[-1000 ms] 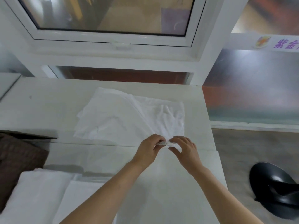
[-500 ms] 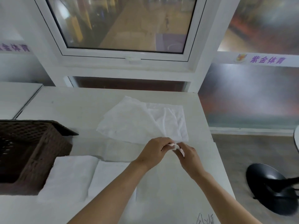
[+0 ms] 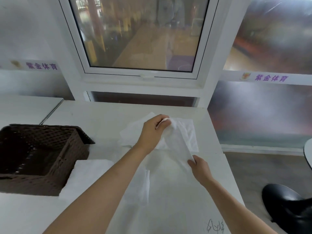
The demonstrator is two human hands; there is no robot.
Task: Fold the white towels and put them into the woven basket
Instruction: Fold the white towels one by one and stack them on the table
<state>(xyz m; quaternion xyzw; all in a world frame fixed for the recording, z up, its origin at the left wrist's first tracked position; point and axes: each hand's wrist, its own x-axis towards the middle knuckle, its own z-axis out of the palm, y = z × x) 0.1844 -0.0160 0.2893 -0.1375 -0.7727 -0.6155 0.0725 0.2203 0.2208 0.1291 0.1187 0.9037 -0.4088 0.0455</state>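
Two hands pinch one white towel (image 3: 177,142) above the table (image 3: 104,115), the left hand (image 3: 152,132) lifting a corner high and the right hand (image 3: 200,168) gripping its lower edge, probably stretching it for folding, while the woven basket (image 3: 42,157) nearby looks empty.

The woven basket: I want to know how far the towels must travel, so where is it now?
In the head view, the woven basket sits at the table's left side, left of both hands, with a folded white towel against its right front corner.
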